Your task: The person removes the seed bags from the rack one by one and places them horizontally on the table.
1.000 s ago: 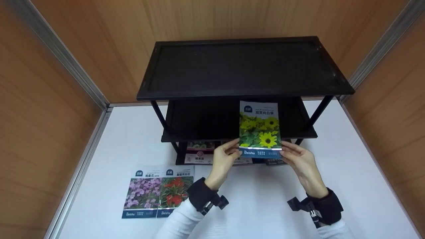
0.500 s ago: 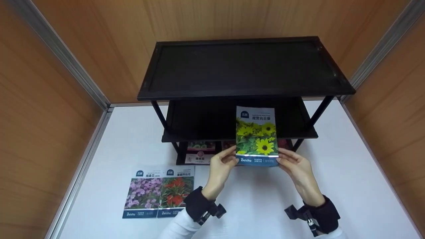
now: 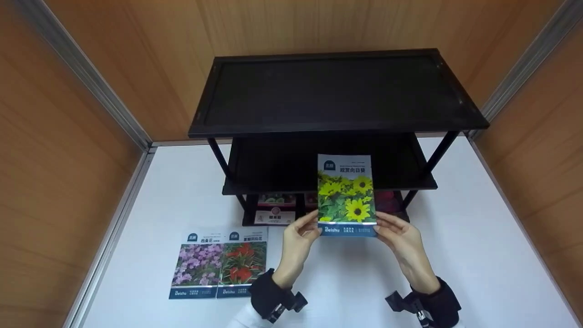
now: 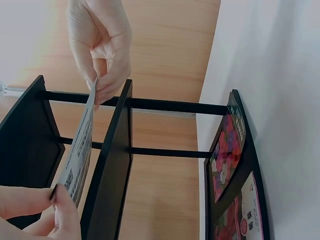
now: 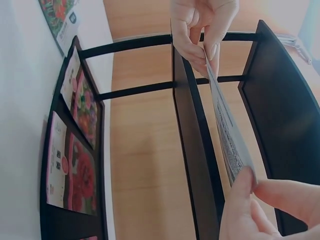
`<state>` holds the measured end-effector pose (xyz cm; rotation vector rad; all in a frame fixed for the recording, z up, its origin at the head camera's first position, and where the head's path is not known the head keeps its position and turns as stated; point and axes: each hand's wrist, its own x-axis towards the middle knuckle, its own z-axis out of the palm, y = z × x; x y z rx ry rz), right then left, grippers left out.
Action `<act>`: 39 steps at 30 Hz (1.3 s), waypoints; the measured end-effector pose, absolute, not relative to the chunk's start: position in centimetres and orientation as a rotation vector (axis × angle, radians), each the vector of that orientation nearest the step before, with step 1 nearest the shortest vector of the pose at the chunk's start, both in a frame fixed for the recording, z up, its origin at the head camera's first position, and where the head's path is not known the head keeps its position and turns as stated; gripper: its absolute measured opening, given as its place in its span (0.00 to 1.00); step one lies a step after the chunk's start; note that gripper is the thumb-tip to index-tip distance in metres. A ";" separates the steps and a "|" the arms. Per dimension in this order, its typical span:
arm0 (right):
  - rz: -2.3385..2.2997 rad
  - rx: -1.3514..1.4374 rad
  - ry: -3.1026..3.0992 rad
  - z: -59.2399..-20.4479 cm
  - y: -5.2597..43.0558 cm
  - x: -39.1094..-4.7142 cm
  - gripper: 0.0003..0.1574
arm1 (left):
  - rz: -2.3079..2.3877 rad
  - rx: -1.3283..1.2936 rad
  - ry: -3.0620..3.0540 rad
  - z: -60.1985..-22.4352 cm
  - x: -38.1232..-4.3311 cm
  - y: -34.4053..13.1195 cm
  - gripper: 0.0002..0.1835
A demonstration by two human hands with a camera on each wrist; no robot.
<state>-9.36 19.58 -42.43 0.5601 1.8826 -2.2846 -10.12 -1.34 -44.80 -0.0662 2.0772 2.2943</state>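
A seed packet with yellow sunflowers (image 3: 346,196) is held in front of the middle shelf, face toward the head camera. My left hand (image 3: 297,246) pinches its lower left edge between thumb and fingers. At the opposite edge, the thumb and fingers of my right hand (image 3: 403,246) pinch it too. Both wrist views catch the packet edge-on, its printed back (image 4: 80,150) visible in the left one. Flat on the white table lie two more packets side by side, one with purple flowers (image 3: 198,264), the other with red flowers (image 3: 242,264).
A black three-tier rack (image 3: 337,91) stands against the wooden back wall (image 3: 319,23). Its bottom tier carries several flower packets, including a white-and-pink one (image 3: 274,216) and one with red and purple blooms (image 4: 227,155). Wooden side panels with metal rails flank the white table (image 3: 478,250).
Both hands have drawn the sunflower packet back toward the body and slightly left, out from over the middle shelf. More of the bottom tier's right end shows. The table packets have not moved.
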 end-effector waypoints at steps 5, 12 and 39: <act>-2.361 0.438 1.864 -44.5 20.0 -9.2 0.25 | 2.315 -0.071 2.074 -45.0 -9.4 -1.6 0.21; -2.419 0.320 1.834 -51.0 21.8 -10.3 0.24 | 2.328 -0.095 2.063 -45.3 -8.6 -2.0 0.21; -2.175 0.710 1.908 -45.4 16.6 -6.0 0.25 | 2.281 -0.300 2.048 -46.5 -5.5 -3.9 0.22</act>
